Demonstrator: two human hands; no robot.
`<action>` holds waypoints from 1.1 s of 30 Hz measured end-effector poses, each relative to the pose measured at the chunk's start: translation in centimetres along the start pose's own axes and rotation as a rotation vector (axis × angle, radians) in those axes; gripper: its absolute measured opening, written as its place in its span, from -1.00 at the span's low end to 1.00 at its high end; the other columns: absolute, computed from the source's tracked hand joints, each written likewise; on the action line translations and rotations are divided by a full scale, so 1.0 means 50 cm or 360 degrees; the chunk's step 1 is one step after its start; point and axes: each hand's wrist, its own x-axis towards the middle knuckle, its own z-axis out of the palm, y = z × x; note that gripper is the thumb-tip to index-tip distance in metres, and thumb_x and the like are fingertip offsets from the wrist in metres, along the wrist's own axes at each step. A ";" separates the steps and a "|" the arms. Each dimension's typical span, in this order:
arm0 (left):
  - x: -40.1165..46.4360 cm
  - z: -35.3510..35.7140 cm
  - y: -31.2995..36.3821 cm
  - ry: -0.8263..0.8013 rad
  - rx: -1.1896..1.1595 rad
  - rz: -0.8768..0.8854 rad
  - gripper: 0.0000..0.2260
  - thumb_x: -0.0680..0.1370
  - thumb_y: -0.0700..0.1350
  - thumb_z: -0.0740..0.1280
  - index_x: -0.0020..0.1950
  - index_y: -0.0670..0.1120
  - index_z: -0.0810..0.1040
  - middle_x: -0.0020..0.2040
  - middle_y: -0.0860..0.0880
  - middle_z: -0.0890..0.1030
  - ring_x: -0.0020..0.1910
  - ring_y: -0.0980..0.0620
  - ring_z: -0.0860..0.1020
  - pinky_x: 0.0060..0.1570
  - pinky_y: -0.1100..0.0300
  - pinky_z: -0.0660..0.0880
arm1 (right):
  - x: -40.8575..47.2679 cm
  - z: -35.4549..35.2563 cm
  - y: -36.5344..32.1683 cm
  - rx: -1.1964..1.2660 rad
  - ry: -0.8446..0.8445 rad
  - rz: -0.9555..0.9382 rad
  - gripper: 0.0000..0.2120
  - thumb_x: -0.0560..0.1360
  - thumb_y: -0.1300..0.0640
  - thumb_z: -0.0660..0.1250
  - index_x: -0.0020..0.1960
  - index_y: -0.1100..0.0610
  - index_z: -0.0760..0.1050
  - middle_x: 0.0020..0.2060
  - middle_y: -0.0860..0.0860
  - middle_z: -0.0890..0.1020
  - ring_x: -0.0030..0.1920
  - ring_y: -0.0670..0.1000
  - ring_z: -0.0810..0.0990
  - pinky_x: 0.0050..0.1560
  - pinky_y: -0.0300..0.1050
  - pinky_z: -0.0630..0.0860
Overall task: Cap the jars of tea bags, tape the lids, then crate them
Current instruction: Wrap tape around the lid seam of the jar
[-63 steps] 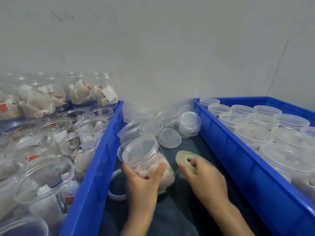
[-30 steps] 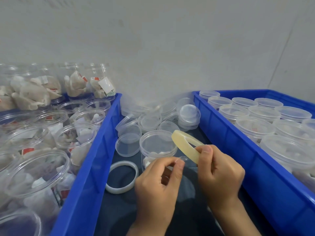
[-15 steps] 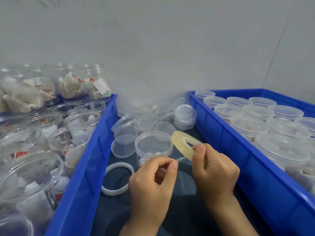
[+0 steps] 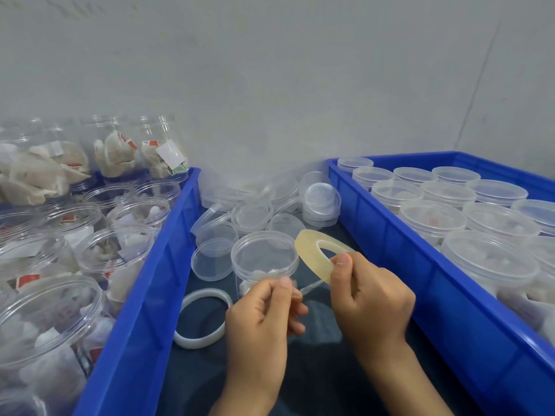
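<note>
A capped clear jar of tea bags stands upright on the dark cloth between two blue crates. My right hand grips a yellowish roll of clear tape just right of the jar's lid. My left hand pinches the free tape end, a short strip stretched between both hands in front of the jar. The jar's lower body is hidden behind my left hand.
The left blue crate holds several open jars of tea bags. The right blue crate holds several capped jars. Loose clear lids pile up behind the jar. A white ring lies on the cloth at the left.
The jar went from tilted in my left hand to standing upright. My right hand lifted the tape roll, and my left hand took the tape end and drew out a short strip.
</note>
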 end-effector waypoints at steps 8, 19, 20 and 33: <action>-0.003 0.001 0.009 -0.0020 -0.0098 0.0017 -0.71 0.38 0.18 0.32 -0.32 -0.02 0.61 -0.40 -0.09 0.61 -0.50 0.10 0.52 -0.47 0.36 0.43 | 0.002 0.000 -0.002 0.0013 -0.0005 0.0031 -0.61 0.53 0.15 0.14 -0.41 0.18 0.55 -0.61 0.00 0.43 -0.63 0.04 0.37 -0.63 -0.13 0.33; -0.001 -0.005 0.007 -0.0065 0.0216 0.0166 -0.74 0.42 0.16 0.43 -0.28 -0.01 0.57 -0.41 -0.05 0.60 -0.47 0.09 0.54 -0.36 0.22 0.51 | 0.000 0.002 -0.004 0.0004 0.0011 -0.0022 -0.61 0.53 0.14 0.13 -0.39 0.18 0.57 -0.59 -0.01 0.47 -0.61 0.01 0.39 -0.60 -0.19 0.33; 0.000 -0.005 0.005 -0.0051 0.0262 0.0196 -0.74 0.42 0.16 0.43 -0.28 -0.01 0.57 -0.41 -0.04 0.60 -0.46 0.08 0.54 -0.36 0.20 0.51 | -0.001 0.001 -0.004 0.0014 0.0008 -0.0017 -0.61 0.53 0.14 0.13 -0.38 0.18 0.57 -0.58 -0.01 0.47 -0.61 0.01 0.39 -0.60 -0.18 0.34; 0.028 -0.041 -0.024 0.0473 0.1436 0.1338 -0.59 0.51 -0.09 0.26 -0.54 -0.14 0.38 -0.60 -0.02 0.34 -0.63 -0.03 0.29 -0.61 0.19 0.23 | 0.006 -0.005 -0.002 -0.0015 0.0016 0.0096 -0.59 0.53 0.12 0.11 -0.40 0.18 0.56 -0.62 0.00 0.43 -0.63 0.04 0.37 -0.62 -0.17 0.31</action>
